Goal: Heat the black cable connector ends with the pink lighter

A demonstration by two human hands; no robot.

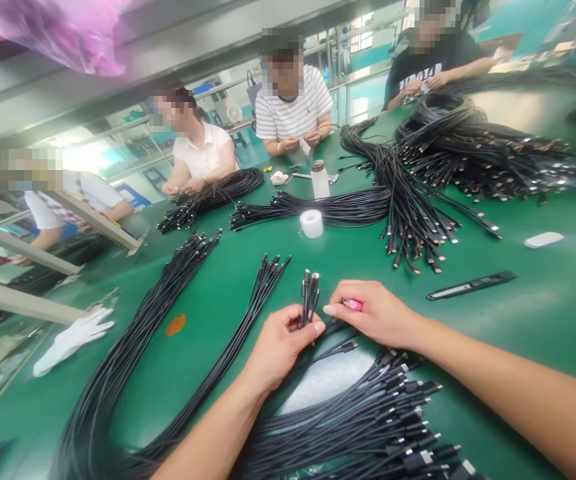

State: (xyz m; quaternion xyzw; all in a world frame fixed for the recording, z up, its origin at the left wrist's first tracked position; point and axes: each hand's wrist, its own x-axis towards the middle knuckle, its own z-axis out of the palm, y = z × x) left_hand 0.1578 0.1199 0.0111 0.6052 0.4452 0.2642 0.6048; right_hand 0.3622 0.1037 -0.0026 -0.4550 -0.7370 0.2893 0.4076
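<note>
My left hand (283,340) is closed around a small bunch of black USB cables (310,293), their plug ends standing up between thumb and fingers. Just right of it, my right hand (373,310) is curled round a pink-ended tool (353,304), perhaps a pen; most of it is hidden in the palm. Its fingertips sit close to the left thumb. Below both hands a thick spread of black cables (348,427) lies with plugs pointing right. To the left, a curved bundle of cables (138,340) and a thinner one (238,340) bend toward me.
On the green table (533,333) are a black utility knife (471,285), a white tape roll (311,224), a bottle (320,180) and a white glove (73,340). Cable heaps (418,220) lie at the back right. Several people sit across. Metal posts (23,300) stand left.
</note>
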